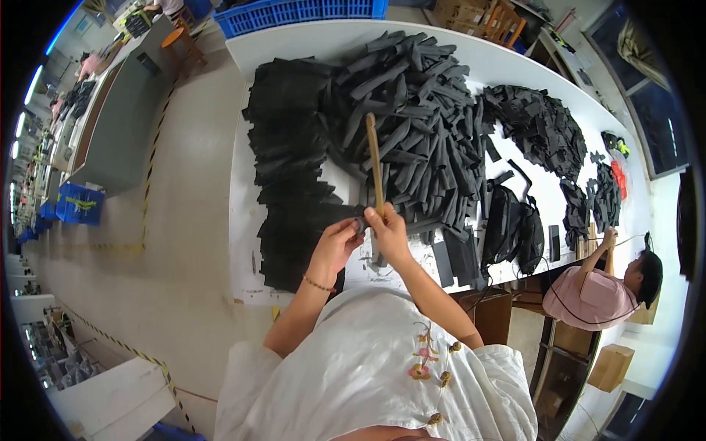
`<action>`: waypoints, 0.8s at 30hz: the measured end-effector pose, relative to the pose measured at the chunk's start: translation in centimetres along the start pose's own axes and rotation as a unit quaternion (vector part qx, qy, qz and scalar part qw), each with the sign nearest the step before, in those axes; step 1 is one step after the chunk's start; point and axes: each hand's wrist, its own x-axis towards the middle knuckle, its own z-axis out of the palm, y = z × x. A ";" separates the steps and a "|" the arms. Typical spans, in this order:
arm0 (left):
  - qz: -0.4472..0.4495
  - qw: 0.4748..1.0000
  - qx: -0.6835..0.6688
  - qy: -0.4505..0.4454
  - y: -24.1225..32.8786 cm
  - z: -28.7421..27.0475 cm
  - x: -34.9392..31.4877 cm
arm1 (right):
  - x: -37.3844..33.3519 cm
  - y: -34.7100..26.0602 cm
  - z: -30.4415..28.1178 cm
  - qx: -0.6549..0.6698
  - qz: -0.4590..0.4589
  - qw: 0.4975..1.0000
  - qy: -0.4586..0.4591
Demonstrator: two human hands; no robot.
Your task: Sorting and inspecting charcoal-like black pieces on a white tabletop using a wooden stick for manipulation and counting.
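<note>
My right hand is closed around the lower end of a thin wooden stick, which points away from me over the table. Close beside it, my left hand pinches a small dark strip next to the stick's near end; the fingers partly hide that strip. Beyond both hands rises a big heap of narrow, folded-looking black fabric strips. To its left, flat black fabric pieces lie in overlapping stacks running toward me along the table's left side.
A white table has a raised back edge. Farther right are a black bag, a heap of small black pieces, and a co-worker in a pink shirt. A blue crate stands behind the table. Left lies a taped floor.
</note>
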 end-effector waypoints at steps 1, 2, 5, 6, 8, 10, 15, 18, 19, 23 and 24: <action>-0.019 1.000 -0.012 -0.021 0.2 0.3 0.4 | 0.2 -0.2 -0.1 0.035 0.008 0.999 0.001; -0.034 0.999 0.004 -0.031 0.4 0.5 0.5 | 0.2 -0.6 -0.4 0.051 0.030 0.998 -0.003; -0.041 0.998 -0.008 -0.043 0.8 1.0 0.9 | 0.2 -1.3 -0.6 0.080 0.049 0.996 -0.013; -0.047 0.997 -0.023 -0.064 0.8 0.8 1.1 | 0.1 -1.9 -0.6 0.091 0.064 0.994 -0.019; -0.044 0.996 -0.034 -0.075 0.5 0.6 0.9 | 0.1 -2.2 -0.6 0.107 0.078 0.991 -0.029; -0.043 0.994 -0.045 -0.088 0.3 1.2 0.5 | 0.5 -2.1 -1.2 0.104 0.075 0.991 -0.037; -0.129 0.939 -0.209 -0.241 0.2 1.7 -0.9 | 0.4 -2.1 -1.6 0.168 0.122 0.974 -0.088; -0.116 0.919 -0.234 -0.297 -0.2 1.7 -0.8 | -0.2 -3.2 -1.5 0.166 0.116 0.970 -0.135; -0.112 0.880 -0.276 -0.369 -0.3 1.7 -0.7 | -0.5 -3.7 -1.4 0.176 0.105 0.965 -0.165; -0.137 0.877 -0.344 -0.307 -0.5 3.7 -1.9 | -0.8 -3.9 -1.5 0.124 0.027 0.976 -0.176; -0.143 0.872 -0.370 -0.287 -0.3 4.3 -2.2 | -0.7 -3.7 -1.6 0.124 0.027 0.976 -0.176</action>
